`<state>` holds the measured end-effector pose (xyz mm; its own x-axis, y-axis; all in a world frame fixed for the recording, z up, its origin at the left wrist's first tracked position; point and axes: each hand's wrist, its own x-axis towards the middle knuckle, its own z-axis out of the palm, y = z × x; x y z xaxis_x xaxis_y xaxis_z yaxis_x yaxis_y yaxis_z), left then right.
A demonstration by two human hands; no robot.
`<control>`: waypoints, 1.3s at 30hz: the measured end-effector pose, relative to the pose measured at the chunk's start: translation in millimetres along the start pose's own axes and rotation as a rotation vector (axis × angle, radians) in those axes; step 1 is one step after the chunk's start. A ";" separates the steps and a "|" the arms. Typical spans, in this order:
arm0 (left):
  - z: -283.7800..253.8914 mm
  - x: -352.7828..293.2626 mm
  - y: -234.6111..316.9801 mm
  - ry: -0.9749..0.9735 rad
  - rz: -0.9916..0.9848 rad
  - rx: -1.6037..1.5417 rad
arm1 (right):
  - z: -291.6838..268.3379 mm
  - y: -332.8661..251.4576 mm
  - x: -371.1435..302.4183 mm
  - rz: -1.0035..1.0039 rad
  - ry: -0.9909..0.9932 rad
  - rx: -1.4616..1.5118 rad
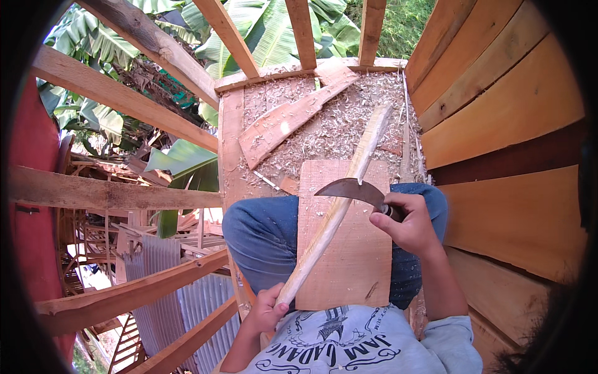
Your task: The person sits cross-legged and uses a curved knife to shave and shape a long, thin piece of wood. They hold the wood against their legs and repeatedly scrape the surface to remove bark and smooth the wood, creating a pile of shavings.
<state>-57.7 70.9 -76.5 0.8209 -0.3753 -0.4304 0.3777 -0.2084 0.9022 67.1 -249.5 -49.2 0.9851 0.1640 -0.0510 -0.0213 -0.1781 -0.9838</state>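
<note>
My left hand [266, 308] is closed round the near end of a long, pale wooden stick [324, 235], close to my belly. The stick slants up and away to the right, with its far end beyond my knees. In my right hand [411, 225] is the dark handle of a curved knife [352, 190]. The hooked blade lies across the stick near its middle and points left; a small curl of wood shows at its edge. Under the stick, a flat wooden board [355, 268] rests on my lap between my jeans-clad legs.
Wood shavings cover the plank floor [374, 93] ahead of me. A paddle-shaped wooden piece [283, 124] lies among them. Slanted wooden rails [124, 190] stand at the left, and a plank wall [511, 212] rises close on the right. Banana leaves [268, 31] and corrugated sheets [156, 268] are outside.
</note>
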 end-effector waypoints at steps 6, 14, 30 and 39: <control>-18.4 8.3 -3.1 -0.063 0.000 -0.155 | 2.1 -7.4 -16.4 0.246 -0.176 0.189; -19.8 17.5 -22.6 -0.046 0.047 -0.215 | 29.7 -4.1 -18.1 -0.253 0.115 -0.410; -20.4 23.5 -27.8 -0.069 0.053 -0.239 | 28.7 -12.4 -21.0 0.038 -0.331 -0.078; -29.8 22.0 -37.6 -0.126 -0.002 -0.191 | 35.2 -7.8 -26.7 0.072 -0.119 0.003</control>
<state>-41.0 97.4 -119.1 0.7647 -0.4875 -0.4214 0.4633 -0.0385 0.8853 34.9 -218.3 -46.2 0.9539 0.2648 -0.1409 -0.0915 -0.1905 -0.9774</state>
